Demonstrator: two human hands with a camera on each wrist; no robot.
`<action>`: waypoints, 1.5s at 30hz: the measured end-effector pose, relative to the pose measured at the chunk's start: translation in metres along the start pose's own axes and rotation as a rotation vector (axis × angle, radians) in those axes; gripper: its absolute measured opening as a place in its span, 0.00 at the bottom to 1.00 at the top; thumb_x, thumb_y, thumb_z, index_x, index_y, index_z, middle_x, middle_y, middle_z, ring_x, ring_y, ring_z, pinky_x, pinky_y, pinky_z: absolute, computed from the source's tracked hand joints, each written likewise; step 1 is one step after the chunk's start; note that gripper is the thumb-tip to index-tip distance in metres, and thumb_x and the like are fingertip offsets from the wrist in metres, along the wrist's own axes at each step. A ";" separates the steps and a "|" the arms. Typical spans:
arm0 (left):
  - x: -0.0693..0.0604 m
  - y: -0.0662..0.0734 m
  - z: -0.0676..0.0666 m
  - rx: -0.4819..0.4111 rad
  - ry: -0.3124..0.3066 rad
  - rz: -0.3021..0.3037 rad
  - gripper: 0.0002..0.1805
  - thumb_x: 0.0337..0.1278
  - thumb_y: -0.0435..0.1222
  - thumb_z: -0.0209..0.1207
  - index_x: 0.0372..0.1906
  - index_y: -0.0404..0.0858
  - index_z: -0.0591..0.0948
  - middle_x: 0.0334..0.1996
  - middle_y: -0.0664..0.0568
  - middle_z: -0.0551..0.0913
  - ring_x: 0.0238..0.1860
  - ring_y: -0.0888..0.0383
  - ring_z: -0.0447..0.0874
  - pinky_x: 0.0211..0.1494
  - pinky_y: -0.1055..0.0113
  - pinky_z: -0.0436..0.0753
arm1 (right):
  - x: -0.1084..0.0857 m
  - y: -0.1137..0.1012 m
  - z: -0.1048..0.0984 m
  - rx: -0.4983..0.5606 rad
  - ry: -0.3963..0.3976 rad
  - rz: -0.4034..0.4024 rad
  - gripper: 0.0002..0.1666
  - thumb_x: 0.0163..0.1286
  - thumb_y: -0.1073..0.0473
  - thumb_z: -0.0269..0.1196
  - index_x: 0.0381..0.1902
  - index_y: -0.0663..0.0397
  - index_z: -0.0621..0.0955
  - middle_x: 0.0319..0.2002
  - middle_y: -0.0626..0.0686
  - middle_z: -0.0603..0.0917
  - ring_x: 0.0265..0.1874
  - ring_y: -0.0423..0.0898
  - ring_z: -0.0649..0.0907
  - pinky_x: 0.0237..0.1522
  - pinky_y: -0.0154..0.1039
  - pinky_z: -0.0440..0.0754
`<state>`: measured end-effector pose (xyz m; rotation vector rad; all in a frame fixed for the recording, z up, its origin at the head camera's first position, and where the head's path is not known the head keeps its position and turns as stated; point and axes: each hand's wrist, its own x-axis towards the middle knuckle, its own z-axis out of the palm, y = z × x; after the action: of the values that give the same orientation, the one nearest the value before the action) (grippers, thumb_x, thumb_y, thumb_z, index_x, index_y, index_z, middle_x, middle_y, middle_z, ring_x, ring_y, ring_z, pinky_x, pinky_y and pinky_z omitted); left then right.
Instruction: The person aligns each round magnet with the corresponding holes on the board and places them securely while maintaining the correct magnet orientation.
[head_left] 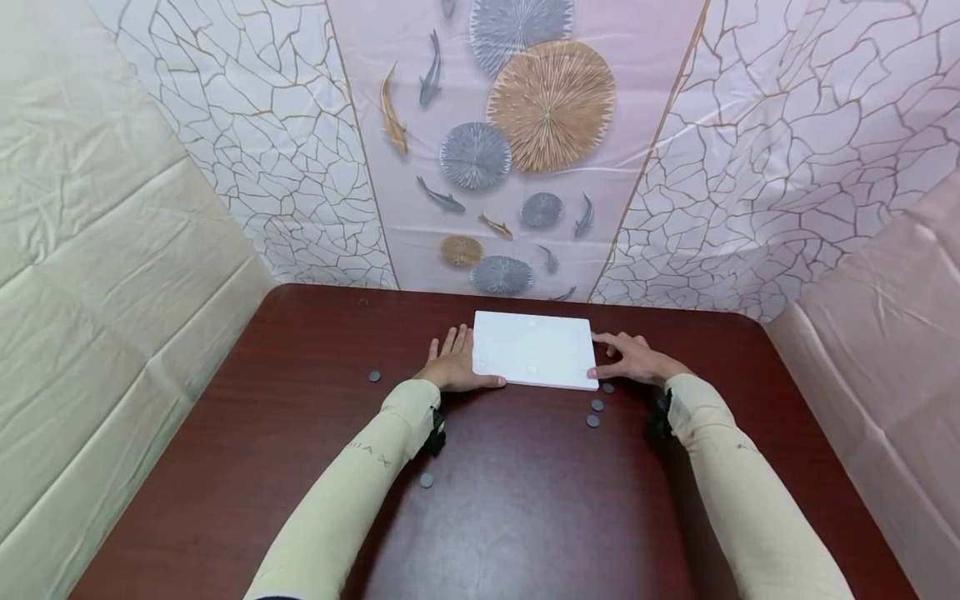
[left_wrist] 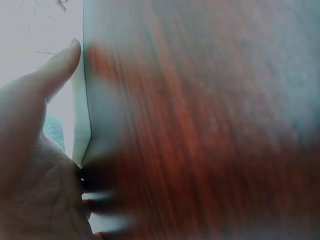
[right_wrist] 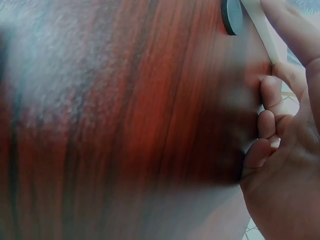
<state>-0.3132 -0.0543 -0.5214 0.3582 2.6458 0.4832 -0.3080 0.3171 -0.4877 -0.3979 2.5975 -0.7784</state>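
A white rectangular board (head_left: 534,350) lies on the dark red-brown table (head_left: 517,492). At its left edge, the left hand (head_left: 454,368) has its fingers stretched out, with the thumb along the front edge; the left wrist view shows this hand (left_wrist: 35,145) against the board's pale side (left_wrist: 80,115). The right hand (head_left: 636,358) holds the right edge between thumb and index finger, its thumb over the front corner. In the right wrist view the other fingers of this hand (right_wrist: 290,125) are curled beside the board's edge (right_wrist: 262,32). Faint round marks show on the board.
Small grey discs lie near the board's front right corner (head_left: 597,405), farther left (head_left: 374,377) and nearer the front (head_left: 427,481). One dark disc (right_wrist: 232,16) appears in the right wrist view. Patterned cloth (head_left: 300,150) hangs behind the table, with plain cloth (head_left: 97,250) at the sides.
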 end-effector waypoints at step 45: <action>-0.026 -0.011 -0.003 0.071 -0.112 0.053 0.69 0.63 0.72 0.57 0.84 0.34 0.33 0.85 0.43 0.26 0.85 0.50 0.21 0.84 0.49 0.32 | -0.017 -0.014 0.013 -0.216 -0.009 -0.040 0.58 0.68 0.33 0.71 0.83 0.53 0.61 0.52 0.59 0.75 0.54 0.57 0.69 0.52 0.57 0.64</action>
<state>-0.2934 -0.0738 -0.5140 0.4642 2.5542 0.3756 -0.2852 0.3062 -0.4847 -0.5160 2.6814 -0.5085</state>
